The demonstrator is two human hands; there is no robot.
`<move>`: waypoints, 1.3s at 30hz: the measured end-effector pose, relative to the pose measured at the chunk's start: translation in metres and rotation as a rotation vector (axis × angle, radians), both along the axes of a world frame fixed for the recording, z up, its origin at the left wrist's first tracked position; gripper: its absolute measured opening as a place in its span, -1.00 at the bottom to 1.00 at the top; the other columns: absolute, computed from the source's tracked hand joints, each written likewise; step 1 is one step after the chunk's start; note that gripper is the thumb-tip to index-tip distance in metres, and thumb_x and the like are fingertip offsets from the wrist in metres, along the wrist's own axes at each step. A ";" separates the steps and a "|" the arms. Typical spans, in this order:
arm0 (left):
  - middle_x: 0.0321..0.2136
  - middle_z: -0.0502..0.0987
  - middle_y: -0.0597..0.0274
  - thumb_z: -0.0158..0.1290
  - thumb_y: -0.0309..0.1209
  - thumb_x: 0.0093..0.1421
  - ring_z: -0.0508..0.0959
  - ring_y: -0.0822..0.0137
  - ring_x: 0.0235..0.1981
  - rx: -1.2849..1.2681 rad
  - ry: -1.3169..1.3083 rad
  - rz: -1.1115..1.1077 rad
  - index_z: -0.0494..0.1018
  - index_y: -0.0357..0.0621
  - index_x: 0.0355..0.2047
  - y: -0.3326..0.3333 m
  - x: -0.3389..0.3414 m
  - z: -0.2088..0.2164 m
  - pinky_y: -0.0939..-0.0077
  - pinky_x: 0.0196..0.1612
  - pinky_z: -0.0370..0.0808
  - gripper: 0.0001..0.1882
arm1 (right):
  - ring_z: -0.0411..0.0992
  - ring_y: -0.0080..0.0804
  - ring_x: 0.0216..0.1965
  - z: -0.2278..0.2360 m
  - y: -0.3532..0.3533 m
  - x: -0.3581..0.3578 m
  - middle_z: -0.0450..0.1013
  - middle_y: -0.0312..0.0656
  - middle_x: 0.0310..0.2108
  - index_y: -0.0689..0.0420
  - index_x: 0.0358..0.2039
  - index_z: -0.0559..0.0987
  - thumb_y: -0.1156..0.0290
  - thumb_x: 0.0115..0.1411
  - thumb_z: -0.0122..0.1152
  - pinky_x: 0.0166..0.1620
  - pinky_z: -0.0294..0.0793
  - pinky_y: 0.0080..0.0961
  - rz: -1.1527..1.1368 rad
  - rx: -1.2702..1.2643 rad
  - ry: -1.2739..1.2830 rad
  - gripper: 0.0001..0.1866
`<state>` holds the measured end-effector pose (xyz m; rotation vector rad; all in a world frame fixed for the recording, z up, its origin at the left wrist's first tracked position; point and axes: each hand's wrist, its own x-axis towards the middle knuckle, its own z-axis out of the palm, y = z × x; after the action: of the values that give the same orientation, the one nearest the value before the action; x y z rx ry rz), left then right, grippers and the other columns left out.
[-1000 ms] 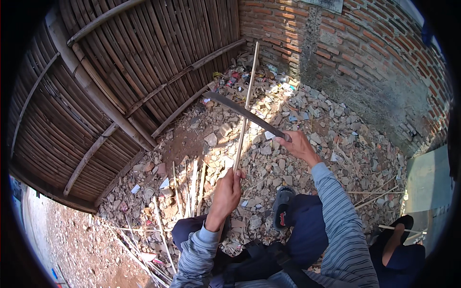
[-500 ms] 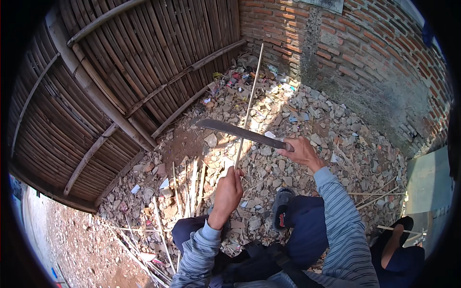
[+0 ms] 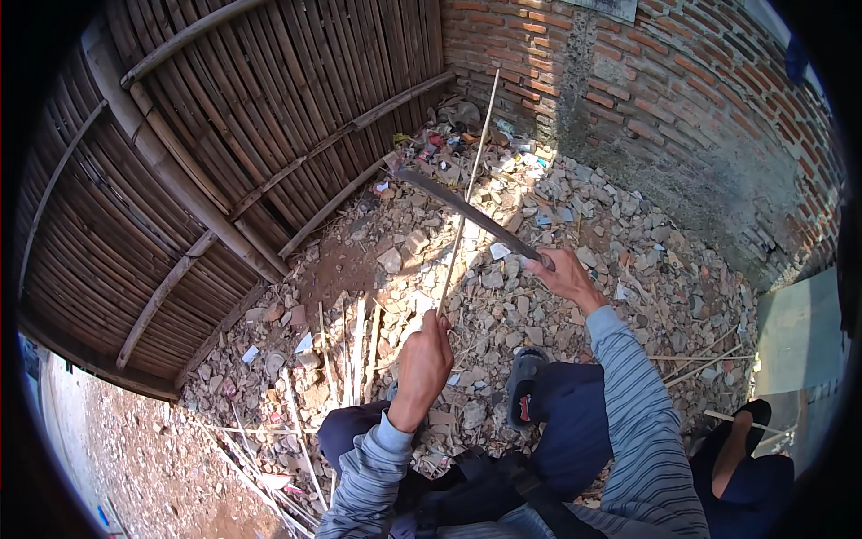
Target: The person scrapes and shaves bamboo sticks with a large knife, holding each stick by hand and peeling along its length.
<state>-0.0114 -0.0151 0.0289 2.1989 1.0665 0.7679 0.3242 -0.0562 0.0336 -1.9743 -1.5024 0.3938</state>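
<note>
My left hand (image 3: 424,361) grips the near end of a long thin bamboo strip (image 3: 467,193) that slants up and away toward the brick wall. My right hand (image 3: 567,275) holds the handle of a long dark machete (image 3: 467,212), its blade reaching left and away and crossing the strip about halfway along. Both sleeves are grey striped. I sit low, dark trousers and a black sandal (image 3: 523,398) just below the hands.
Rubble and broken stone (image 3: 620,260) cover the ground. A woven bamboo panel (image 3: 224,135) leans at the left, a brick wall (image 3: 682,99) stands behind. Several cut bamboo strips (image 3: 355,346) lie left of my knee. Another person's foot (image 3: 745,431) shows at the right.
The machete blade dipped lower along the strip half a second ago and has since swung back up and away. My left hand stays clenched on the strip.
</note>
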 end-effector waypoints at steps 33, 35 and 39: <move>-0.70 0.49 -0.25 -0.07 -0.36 0.51 0.55 -0.28 -0.65 0.127 0.040 0.015 0.27 -0.25 -0.19 0.003 -0.002 -0.001 -0.15 -0.61 0.43 -0.81 | 0.44 -0.29 -0.54 0.000 0.000 -0.004 0.45 -0.16 -0.60 0.16 -0.15 0.75 -0.21 0.26 0.31 -0.41 0.38 -0.21 0.150 -0.001 -0.148 -0.40; -0.69 0.49 -0.25 -0.07 -0.36 0.51 0.55 -0.28 -0.65 0.128 0.031 0.001 0.27 -0.25 -0.19 0.001 -0.001 -0.002 -0.15 -0.61 0.43 -0.81 | 0.45 -0.29 -0.54 -0.006 0.006 0.001 0.45 -0.15 -0.61 0.16 -0.14 0.75 -0.21 0.26 0.31 -0.41 0.39 -0.21 0.072 0.015 -0.063 -0.40; -0.70 0.49 -0.25 -0.07 -0.36 0.51 0.54 -0.29 -0.66 0.092 0.059 0.011 0.27 -0.25 -0.19 0.001 -0.004 -0.003 -0.15 -0.61 0.43 -0.81 | 0.45 -0.29 -0.56 -0.004 0.008 -0.003 0.44 -0.15 -0.63 0.19 -0.14 0.75 -0.23 0.26 0.30 -0.41 0.39 -0.22 0.013 0.005 -0.001 -0.36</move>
<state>-0.0157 -0.0138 0.0254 2.3073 1.0931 0.7753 0.3216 -0.0481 0.0295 -1.9616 -1.5166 0.3937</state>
